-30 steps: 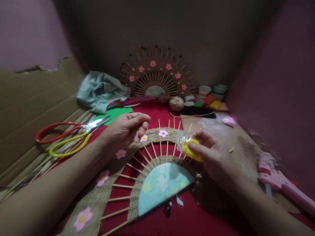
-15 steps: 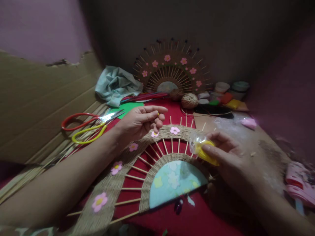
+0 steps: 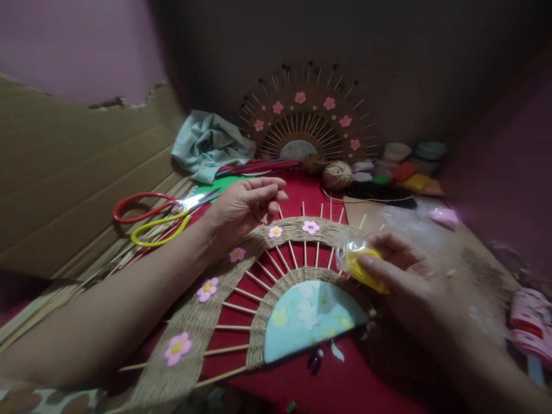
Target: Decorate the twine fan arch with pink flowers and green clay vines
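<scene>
My left hand (image 3: 254, 201) hovers above the upper left of a woven fan-shaped piece (image 3: 185, 316), thumb and fingers pinched together. The small yellow clay bit seen there a moment ago is hidden by the fingers now. Over the fan's right side, my right hand (image 3: 401, 264) grips a lump of yellow clay (image 3: 366, 267) in a clear plastic wrapper (image 3: 348, 253). Pink flowers sit along the woven band. One pink flower (image 3: 311, 227) has a bare centre; a neighbouring pink flower (image 3: 275, 232) has a yellow one. Thin sticks join the band to a light-blue half disc (image 3: 297, 333).
Scissors (image 3: 168, 221) with red and yellow handles lie at left on straw-like strips. Behind are a grey-blue cloth (image 3: 211, 144), a twine ball (image 3: 337, 175), coloured clay packs (image 3: 418, 183) and a finished-looking fan (image 3: 317, 109). A pink glue gun (image 3: 532, 322) lies far right.
The yellow bit between my left thumb and finger has gone out of sight as the fingers turned and closed. My right hand keeps its grip. The view has shifted slightly.
</scene>
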